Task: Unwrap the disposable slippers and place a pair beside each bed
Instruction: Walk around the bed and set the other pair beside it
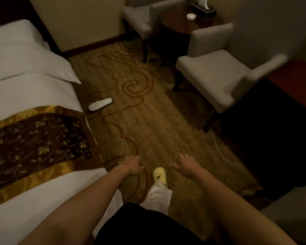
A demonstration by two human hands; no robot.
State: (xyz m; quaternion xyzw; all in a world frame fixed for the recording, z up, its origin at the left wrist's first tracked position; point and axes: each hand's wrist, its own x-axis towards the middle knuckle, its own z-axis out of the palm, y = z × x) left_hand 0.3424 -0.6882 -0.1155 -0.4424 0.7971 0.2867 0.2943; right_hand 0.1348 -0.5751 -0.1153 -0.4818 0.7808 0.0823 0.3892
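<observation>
1. Found the left hand and the right hand held out low over the carpet, with a yellow shoe between and below them.
2. Saw the fingers of the left loosely bent and those of the right lightly spread, with nothing pinched or gripped in either.
3. Noted the bed close on the left, a brown-and-gold runner across its white cover, the left hand just off its corner.
4. Picked out the slipper farther along, flat on the carpet just beside the bed's edge, well apart from both hands. Could not tell whether one slipper or a stacked pair, nor whether any wrapper was on it.
5. Judged it light, thin and floppy: a soft cloth upper on a flat sole, not fragile, likely to droop if lifted by one end. Would pinch sole and upper together near the middle, or hook the band of the upper, to keep it from folding. If wrapped, expected slick film, better torn at a seam than tugged.
6. Marked, beyond, the nearer armchair and the farther armchair, with a small round bench between, carrying a dark tissue box and a white dish.
</observation>
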